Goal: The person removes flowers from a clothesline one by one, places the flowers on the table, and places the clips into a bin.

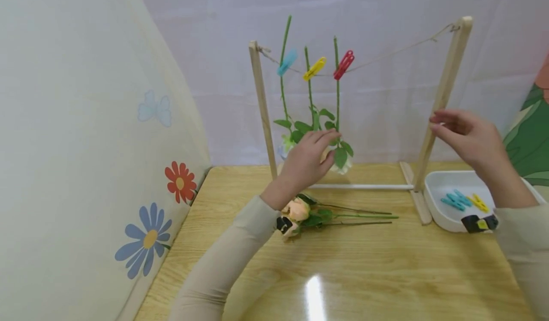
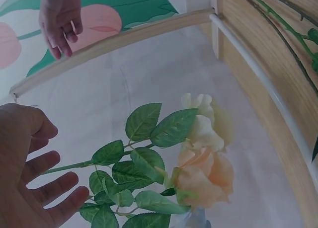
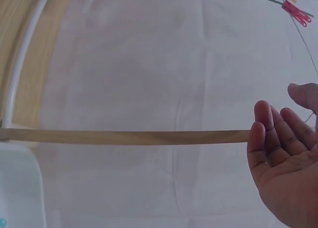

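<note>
Three artificial roses hang head down from a string, held by a blue clothespin (image 1: 287, 62), a yellow clothespin (image 1: 315, 68) and a red clothespin (image 1: 344, 65). My left hand (image 1: 306, 156) is in front of their leaves, partly covering the blooms in the head view. In the left wrist view its fingers are spread loosely and hold nothing, beside the stems of a peach rose (image 2: 206, 178) and a cream rose (image 2: 201, 131). At the right, my right hand (image 1: 472, 137) is beside the wooden post (image 1: 450, 75), its fingers loosely bent around no object.
More peach roses (image 1: 297, 210) lie on the table (image 1: 364, 273), stems pointing right. A white tray (image 1: 435, 206) at the right contains blue clothespins (image 1: 455, 200) and yellow clothespins (image 1: 478, 203). A white rod (image 1: 364, 186) joins the frame's feet. A decorated wall (image 1: 107, 97) stands left.
</note>
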`<state>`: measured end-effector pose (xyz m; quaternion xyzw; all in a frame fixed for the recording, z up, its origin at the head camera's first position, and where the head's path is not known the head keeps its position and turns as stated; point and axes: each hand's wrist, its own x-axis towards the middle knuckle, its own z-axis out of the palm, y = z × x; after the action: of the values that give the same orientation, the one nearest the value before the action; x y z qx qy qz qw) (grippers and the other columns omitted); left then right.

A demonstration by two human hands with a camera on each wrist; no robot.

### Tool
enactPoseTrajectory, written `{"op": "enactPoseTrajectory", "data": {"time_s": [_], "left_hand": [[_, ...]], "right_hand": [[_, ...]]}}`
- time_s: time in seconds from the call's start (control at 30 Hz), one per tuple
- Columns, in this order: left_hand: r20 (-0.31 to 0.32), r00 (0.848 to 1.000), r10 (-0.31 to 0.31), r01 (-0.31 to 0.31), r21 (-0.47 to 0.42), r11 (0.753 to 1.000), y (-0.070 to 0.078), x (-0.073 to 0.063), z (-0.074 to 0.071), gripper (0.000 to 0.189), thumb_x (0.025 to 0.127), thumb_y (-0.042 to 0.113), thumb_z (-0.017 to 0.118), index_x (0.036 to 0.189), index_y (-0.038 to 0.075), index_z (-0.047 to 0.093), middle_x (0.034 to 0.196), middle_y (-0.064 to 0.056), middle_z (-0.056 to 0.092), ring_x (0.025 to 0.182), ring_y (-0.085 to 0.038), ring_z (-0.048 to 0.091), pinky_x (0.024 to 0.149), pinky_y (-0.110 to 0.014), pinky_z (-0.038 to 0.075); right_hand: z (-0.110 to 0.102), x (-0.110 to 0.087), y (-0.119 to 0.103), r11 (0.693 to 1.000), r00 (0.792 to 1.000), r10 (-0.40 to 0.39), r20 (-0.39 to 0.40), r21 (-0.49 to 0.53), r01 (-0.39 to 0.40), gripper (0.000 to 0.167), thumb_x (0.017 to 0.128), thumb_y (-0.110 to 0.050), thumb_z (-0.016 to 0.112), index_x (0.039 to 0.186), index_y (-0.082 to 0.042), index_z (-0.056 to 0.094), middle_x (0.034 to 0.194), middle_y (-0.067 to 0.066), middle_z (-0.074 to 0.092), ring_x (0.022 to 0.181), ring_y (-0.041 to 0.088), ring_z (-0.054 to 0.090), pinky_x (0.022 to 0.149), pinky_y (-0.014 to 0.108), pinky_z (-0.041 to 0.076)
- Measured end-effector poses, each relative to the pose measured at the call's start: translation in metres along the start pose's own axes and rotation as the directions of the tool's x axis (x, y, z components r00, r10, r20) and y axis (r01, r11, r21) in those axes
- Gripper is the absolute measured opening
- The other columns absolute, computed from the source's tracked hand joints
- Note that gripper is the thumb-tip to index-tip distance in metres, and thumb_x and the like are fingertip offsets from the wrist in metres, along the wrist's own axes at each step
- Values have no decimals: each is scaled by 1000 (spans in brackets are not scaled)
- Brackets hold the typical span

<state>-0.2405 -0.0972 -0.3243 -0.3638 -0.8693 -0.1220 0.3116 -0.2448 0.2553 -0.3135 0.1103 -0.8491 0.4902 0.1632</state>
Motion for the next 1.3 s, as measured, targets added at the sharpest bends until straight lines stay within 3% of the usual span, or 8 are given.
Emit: {"op": "enactPoseTrajectory", "data": {"time_s": [0.23,0.6,0.97,1.3], "left_hand": [[-39,999,-27,26,-20,999,-2,5,-3,42,96,9,66,137,5,59,135,-12,63,122,-27,59,99,-30,54],[-47,995,-93,90,-66,994,-5,14,-8,45,95,6,66,139,2,56,134,-13,63,123,-27,59,108,-31,48],[-11,978,-210,206,-142,968,-8,30,-10,47,98,10,64,143,2,53,141,-12,60,130,-26,56,112,-29,44],[-52,975,-218,203,-206,957,-14,42,-11,48,97,8,63,143,0,52,140,-14,61,118,-25,61,105,-27,47]], "right_hand": [[2,6,-12,999,1000,-23,7,28,23,48,98,-29,67,140,-7,59,106,-30,63,94,-10,58,74,2,46],[12,17,-38,982,995,-98,-7,163,98,40,98,-15,67,136,-5,62,104,-25,68,91,-6,66,77,5,51],[18,29,-55,973,994,-104,-17,206,105,40,98,-14,67,137,-6,62,109,-16,69,93,-1,67,79,6,52],[23,41,-72,973,997,-77,-16,217,79,41,99,-17,65,139,-6,60,117,-5,67,95,5,66,82,7,51]]}}
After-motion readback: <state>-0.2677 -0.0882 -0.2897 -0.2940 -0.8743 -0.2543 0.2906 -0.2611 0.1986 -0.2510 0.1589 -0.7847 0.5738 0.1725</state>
